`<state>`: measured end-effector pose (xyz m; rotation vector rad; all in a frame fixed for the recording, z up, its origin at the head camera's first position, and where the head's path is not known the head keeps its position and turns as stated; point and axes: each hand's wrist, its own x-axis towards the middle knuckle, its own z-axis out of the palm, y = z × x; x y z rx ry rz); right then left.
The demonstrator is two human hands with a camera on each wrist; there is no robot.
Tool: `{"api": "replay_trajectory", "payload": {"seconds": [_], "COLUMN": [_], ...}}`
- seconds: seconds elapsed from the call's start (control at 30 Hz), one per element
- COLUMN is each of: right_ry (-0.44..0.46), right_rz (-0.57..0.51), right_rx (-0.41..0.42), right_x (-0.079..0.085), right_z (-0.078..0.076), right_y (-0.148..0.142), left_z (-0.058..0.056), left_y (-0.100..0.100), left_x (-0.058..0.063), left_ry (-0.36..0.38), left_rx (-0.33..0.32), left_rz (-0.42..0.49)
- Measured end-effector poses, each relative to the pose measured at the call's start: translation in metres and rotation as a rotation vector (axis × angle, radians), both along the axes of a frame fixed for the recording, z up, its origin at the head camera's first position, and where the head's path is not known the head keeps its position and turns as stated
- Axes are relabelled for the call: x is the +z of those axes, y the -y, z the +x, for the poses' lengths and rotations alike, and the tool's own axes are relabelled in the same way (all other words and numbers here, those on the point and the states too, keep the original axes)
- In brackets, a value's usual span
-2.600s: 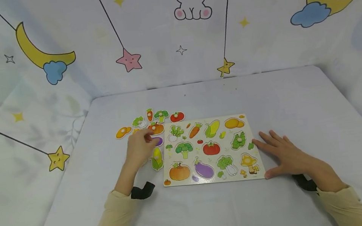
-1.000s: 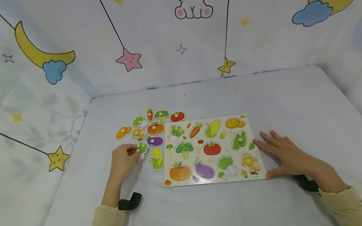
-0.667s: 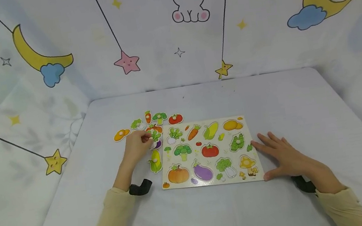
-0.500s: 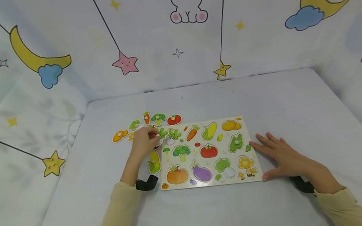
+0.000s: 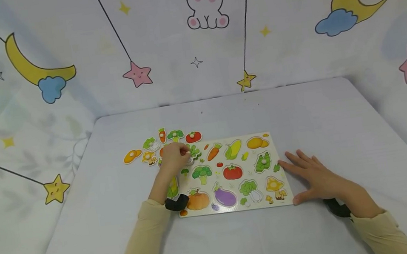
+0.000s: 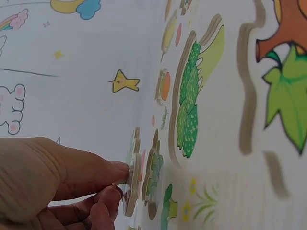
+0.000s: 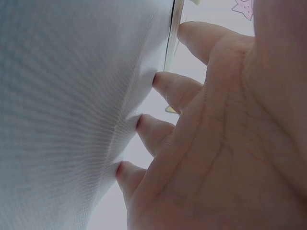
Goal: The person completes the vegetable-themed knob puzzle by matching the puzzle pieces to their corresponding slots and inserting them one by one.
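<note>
While the left hand (image 5: 174, 158) pinches a turnip piece (image 6: 133, 179) between thumb and curled fingers, just above the upper-left corner of the board (image 5: 246, 167), the right hand (image 5: 316, 177) lies spread and relaxed, thumb and index fingertips at the board's right edge. Loose pieces (image 5: 148, 156) lie on the white cloth (image 5: 242, 242) beyond the left hand.

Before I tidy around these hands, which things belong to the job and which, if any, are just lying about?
Job:
puzzle board, right hand at its edge
leafy piece, pinched by the left hand
loose pieces

Just there:
patterned backdrop
tabletop
nothing looks stray
</note>
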<state>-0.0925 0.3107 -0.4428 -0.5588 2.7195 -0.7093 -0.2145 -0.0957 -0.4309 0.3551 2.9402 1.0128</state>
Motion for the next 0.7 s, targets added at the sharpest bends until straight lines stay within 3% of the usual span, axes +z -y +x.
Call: {"api": "replay_trajectory", "payload": {"seconds": [0.3, 0.7], "right_ry": [-0.009, -0.018], "right_rz": [0.01, 0.018], "right_rx": [-0.003, -0.001], "right_x": [-0.0024, -0.0052], "right_z": [-0.0012, -0.0019], "right_y": [0.0003, -0.001], "left_z": [-0.001, 0.0007], "left_y": [-0.0046, -0.0094], "left_x": [-0.0062, -0.0078], "left_ry": [0.02, 0.047], "left_rx": [0.042, 0.042], "left_rz": [-0.026, -0.055]}}
